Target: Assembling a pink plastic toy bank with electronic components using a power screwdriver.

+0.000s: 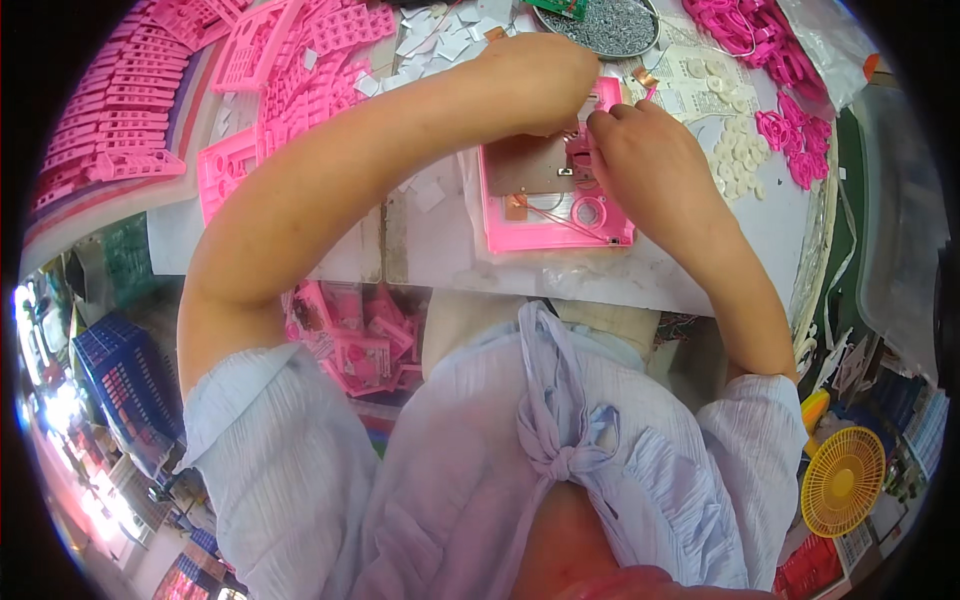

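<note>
In front of me on the table lies a pink plastic housing (510, 238), with a flat grey-brown plate (525, 168), thin wires and a round ring (588, 212) inside it. My left hand (550, 85) reaches across its far end, the wrist bent; its fingers are hidden behind the hand. At the housing's far right edge is my right hand (650, 160), fingers curled and pressed together over the rim. What they pinch, if anything, is hidden. A small pink piece (651, 92) sticks up beside those fingertips.
Beyond my hands stands a round tray of small metal screws (605, 25). Pink moulded parts (310, 100) and white pieces (440, 40) cover the left side. White rings (740, 155) and pink cords (800, 135) lie right. More pink housings (365, 345) sit below the table edge.
</note>
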The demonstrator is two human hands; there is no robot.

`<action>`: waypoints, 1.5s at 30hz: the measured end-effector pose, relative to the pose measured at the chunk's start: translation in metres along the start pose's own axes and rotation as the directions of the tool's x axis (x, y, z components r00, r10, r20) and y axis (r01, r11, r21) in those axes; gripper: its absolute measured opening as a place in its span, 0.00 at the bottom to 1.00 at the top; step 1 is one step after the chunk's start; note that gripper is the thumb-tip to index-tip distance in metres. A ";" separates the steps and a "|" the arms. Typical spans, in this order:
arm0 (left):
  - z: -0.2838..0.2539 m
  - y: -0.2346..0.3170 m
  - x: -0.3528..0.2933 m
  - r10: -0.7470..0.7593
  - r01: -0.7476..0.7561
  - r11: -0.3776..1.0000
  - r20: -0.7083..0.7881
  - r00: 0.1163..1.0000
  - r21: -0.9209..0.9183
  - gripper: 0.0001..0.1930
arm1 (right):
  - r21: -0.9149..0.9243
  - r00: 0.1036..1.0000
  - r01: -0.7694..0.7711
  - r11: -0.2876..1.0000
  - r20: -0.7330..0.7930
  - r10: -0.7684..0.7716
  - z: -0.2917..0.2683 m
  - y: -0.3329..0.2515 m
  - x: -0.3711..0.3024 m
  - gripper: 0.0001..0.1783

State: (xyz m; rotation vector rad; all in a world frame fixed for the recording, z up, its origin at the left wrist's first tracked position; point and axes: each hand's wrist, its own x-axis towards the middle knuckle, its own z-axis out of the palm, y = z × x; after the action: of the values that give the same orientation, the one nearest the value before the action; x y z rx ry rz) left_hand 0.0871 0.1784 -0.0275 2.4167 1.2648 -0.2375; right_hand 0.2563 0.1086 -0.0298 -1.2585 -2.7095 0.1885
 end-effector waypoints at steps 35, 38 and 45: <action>0.012 -0.025 -0.016 0.136 -0.172 0.942 -0.140 0.981 -0.290 0.08 | 0.241 0.807 0.555 0.796 0.076 -0.586 -0.015 0.050 0.030 0.13; 0.015 -0.029 -0.015 0.168 -0.206 0.938 -0.153 0.974 -0.281 0.07 | 0.375 0.848 0.416 0.829 0.168 -0.502 -0.017 0.055 0.039 0.13; 0.021 -0.023 -0.014 0.220 -0.243 0.964 -0.189 0.957 -0.106 0.07 | 0.083 0.954 0.261 0.962 -0.173 -0.244 0.019 0.018 -0.009 0.20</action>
State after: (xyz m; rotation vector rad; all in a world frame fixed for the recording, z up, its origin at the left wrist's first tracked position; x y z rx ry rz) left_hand 0.0612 0.1704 -0.0483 2.4882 1.0173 0.1234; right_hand 0.2719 0.1122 -0.0523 -0.8485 -2.6490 0.1868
